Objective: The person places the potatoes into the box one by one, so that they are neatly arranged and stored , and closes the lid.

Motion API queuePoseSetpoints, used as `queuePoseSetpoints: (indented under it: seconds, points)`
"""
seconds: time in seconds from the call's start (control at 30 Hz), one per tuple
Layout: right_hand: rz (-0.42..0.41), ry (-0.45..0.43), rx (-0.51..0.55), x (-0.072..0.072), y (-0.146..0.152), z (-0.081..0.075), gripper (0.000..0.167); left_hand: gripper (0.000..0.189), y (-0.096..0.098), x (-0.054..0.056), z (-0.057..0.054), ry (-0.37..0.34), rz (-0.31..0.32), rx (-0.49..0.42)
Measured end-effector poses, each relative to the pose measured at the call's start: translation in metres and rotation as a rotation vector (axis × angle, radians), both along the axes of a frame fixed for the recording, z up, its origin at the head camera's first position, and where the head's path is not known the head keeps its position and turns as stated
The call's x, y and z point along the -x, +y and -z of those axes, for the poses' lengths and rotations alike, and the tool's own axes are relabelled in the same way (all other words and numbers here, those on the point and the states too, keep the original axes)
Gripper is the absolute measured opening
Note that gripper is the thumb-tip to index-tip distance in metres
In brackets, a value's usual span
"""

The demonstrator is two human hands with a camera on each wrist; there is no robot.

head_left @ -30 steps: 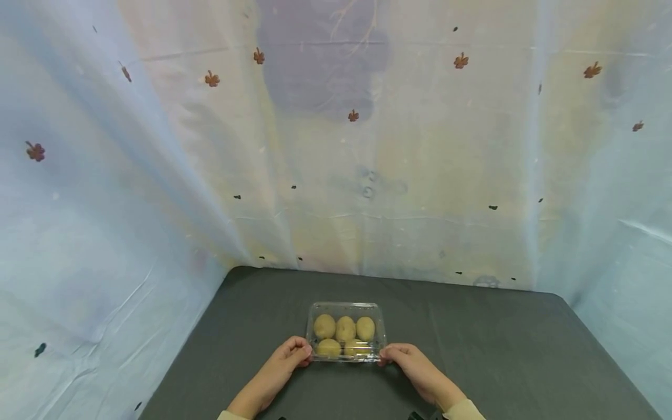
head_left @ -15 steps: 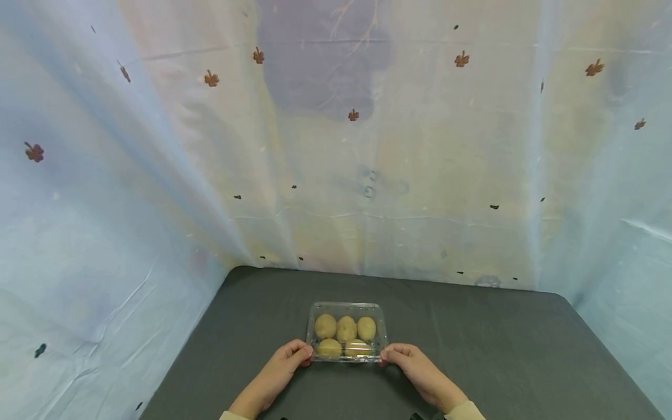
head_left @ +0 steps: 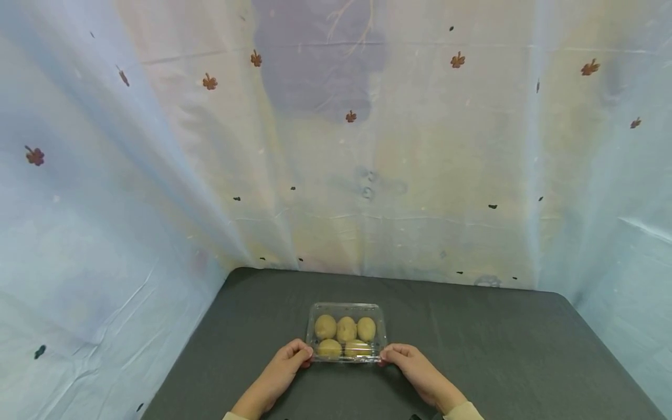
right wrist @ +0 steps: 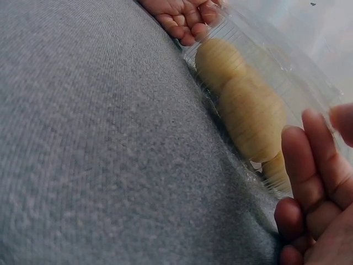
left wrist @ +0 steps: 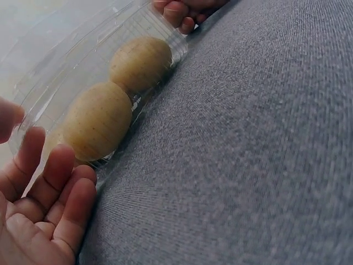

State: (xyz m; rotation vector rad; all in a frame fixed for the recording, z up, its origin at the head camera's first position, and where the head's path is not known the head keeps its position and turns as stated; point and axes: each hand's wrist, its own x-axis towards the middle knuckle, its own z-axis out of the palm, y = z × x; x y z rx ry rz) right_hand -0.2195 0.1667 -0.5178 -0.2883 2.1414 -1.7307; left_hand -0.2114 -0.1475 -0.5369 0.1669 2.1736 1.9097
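Note:
A clear plastic clamshell box (head_left: 320, 305) sits on the dark grey cloth with its lid down. Inside it lie several pale yellow potatoes (head_left: 346, 330). At the near left corner my left hand (head_left: 278, 373) pinches the box's rim between thumb and index finger. My right hand (head_left: 417, 373) pinches the rim at the near right corner in the same way. Two potatoes (left wrist: 99, 121) show through the ribbed front wall in the left wrist view, beside the left hand's bent fingers (left wrist: 58, 165). In the right wrist view, the right hand (right wrist: 325, 193) has its fingertips against the box's corner.
The grey cloth-covered table (head_left: 499, 350) spreads out on both sides of the box. Behind its far edge hangs a pale, patterned plastic curtain (head_left: 420, 146), which also runs along the left and right sides.

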Motion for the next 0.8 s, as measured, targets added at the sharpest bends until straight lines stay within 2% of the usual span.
queuePoseSetpoints:
  seconds: [0.17,0.57,0.8]
  points:
    - [0.003,0.012,0.010,-0.0009,-0.0005,-0.0002,0.029,0.023,0.0017,0.0004,-0.0006,0.009,-0.012,0.020]
    - [-0.008,0.024,-0.006,0.0016,-0.0035,0.0026,0.029,0.029,-0.0060,0.0004,0.0000,0.003,0.005,0.031]
    - [0.029,0.022,-0.016,-0.0017,-0.0029,0.0028,0.032,0.033,-0.0042,0.0003,0.0005,-0.022,0.025,0.015]
